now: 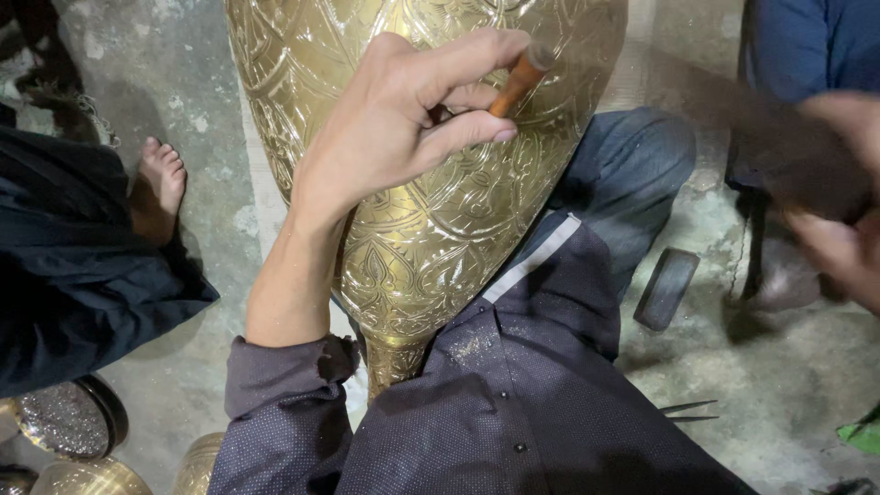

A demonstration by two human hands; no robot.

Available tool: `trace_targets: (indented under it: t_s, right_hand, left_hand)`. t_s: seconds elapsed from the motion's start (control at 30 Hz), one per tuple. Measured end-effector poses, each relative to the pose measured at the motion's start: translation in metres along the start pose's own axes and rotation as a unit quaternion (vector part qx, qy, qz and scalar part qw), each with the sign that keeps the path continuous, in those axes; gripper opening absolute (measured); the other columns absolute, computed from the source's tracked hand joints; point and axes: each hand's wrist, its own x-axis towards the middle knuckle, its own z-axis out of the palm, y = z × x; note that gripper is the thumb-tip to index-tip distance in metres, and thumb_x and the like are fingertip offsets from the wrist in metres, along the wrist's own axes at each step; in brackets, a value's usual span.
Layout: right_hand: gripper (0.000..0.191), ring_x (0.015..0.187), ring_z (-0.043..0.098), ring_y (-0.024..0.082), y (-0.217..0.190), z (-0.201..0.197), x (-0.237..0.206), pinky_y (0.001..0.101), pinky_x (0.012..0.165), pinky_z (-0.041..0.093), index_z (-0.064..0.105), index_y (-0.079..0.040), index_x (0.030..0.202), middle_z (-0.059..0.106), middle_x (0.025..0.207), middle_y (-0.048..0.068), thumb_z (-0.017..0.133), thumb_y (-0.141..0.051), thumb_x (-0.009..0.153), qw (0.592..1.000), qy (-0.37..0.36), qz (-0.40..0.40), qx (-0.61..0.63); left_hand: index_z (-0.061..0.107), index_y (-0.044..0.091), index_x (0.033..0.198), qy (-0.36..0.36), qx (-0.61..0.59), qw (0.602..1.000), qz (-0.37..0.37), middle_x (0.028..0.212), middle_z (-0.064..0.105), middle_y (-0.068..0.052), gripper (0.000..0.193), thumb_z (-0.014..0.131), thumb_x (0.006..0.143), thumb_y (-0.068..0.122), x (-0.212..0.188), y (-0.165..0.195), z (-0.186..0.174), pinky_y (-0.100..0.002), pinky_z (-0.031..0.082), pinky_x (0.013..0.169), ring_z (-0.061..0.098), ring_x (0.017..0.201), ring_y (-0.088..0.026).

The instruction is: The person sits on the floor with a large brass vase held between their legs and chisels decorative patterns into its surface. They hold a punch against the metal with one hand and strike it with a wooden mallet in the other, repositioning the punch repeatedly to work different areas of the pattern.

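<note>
Underfoot, a rough, stained concrete floor [779, 385] carries a dark flat block [666, 288] and round metal dishes [64, 422]. Across the lap leans a big brass vessel [431, 229], embossed with leaf patterns. Left hand [403, 115] pinches an orange-handled chisel [518, 81] against it; right hand [839, 211] is blurred, grip unreadable.

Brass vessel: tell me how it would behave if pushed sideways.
The brass vessel is rounded and tapers to a narrow neck, so it would probably roll or pivot. It looks bulky, likely heavy. It leans against the person's leg, which may check it. The left hand holds a punch on it.
</note>
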Motion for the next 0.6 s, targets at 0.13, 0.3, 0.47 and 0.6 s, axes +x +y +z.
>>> trace_targets:
  t_s: [0.13, 0.3, 0.47, 0.6]
  right_hand:
    - [0.054, 0.126, 0.056, 0.036, 0.002, -0.009, -0.001, 0.0460, 0.106, 0.046, 0.045, 0.008, 0.150, 0.053, 0.144, 0.027, 0.032, -0.024, 0.109, 0.969, 0.040, -0.130, -0.207]
    - [0.054, 0.123, 0.058, 0.033, 0.004, -0.017, 0.001, 0.0444, 0.104, 0.048, 0.046, 0.006, 0.150, 0.055, 0.141, 0.025, 0.036, -0.027, 0.108, 0.876, 0.042, -0.234, -0.420]
    - [0.054, 0.119, 0.061, 0.031, 0.003, -0.023, 0.002, 0.0428, 0.102, 0.050, 0.047, 0.004, 0.149, 0.057, 0.137, 0.024, 0.039, -0.029, 0.107, 0.651, 0.042, -0.347, -0.674]
    - [0.054, 0.116, 0.062, 0.029, 0.003, -0.026, -0.005, 0.0416, 0.101, 0.052, 0.047, 0.003, 0.149, 0.058, 0.134, 0.022, 0.042, -0.030, 0.107, 0.520, 0.027, -0.387, -0.761]
  left_hand:
    - [0.056, 0.004, 0.136, -0.002, -0.006, 1.000, 0.003, 0.123, 0.073, -0.010, 0.041, 0.078, 0.105, 0.019, -0.002, -0.001, -0.001, -0.028, 0.066, 0.084, 0.080, 0.107, -0.024]
    - [0.056, 0.004, 0.138, -0.006, -0.016, 1.000, -0.013, 0.123, 0.073, -0.009, 0.042, 0.080, 0.106, 0.018, -0.006, -0.005, -0.001, -0.026, 0.065, 0.084, 0.082, 0.106, -0.021]
    - [0.055, 0.002, 0.138, -0.003, -0.021, 1.000, -0.004, 0.123, 0.072, -0.011, 0.043, 0.078, 0.105, 0.015, -0.010, -0.011, 0.000, -0.028, 0.062, 0.084, 0.080, 0.109, -0.022]
    - [0.056, 0.003, 0.139, -0.011, -0.006, 1.000, -0.012, 0.114, 0.075, -0.008, 0.043, 0.080, 0.106, 0.017, -0.011, -0.014, 0.000, -0.028, 0.060, 0.079, 0.081, 0.105, -0.020]
